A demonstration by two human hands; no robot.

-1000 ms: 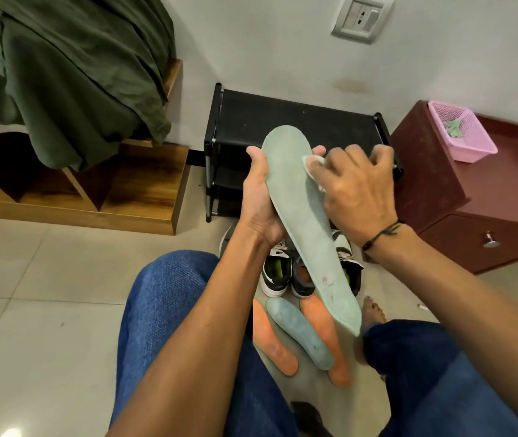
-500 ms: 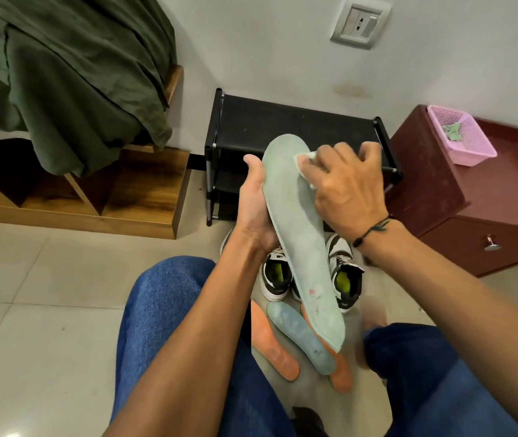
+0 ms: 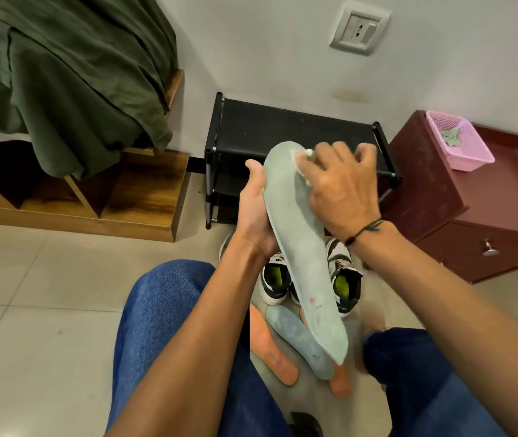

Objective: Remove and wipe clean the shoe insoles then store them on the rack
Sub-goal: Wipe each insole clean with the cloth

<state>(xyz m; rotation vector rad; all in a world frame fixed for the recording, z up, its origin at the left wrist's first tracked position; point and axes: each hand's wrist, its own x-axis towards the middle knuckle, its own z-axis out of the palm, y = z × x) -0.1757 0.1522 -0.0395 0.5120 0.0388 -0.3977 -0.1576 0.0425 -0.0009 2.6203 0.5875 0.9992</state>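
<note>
My left hand (image 3: 256, 209) grips a long pale green insole (image 3: 305, 263) from behind, holding it up in front of the black shoe rack (image 3: 283, 127). My right hand (image 3: 339, 184) presses a small white wipe (image 3: 303, 159) against the insole's upper part, fingers curled over it. On the floor below lie another pale green insole (image 3: 295, 335) and two orange insoles (image 3: 270, 348), the right one (image 3: 341, 381) mostly hidden. A pair of black-and-white sneakers (image 3: 275, 282) with yellow-green insides stands behind them.
A dark red nightstand (image 3: 487, 216) on the right carries a pink basket (image 3: 459, 143). A wooden bed base (image 3: 144, 197) with a green sheet (image 3: 71, 83) stands to the left. My knees in blue jeans (image 3: 163, 326) flank the insoles on the tiled floor.
My right hand with the wipe has slid a little up the insole toward its top end. The insole stays held upright in my left hand.
</note>
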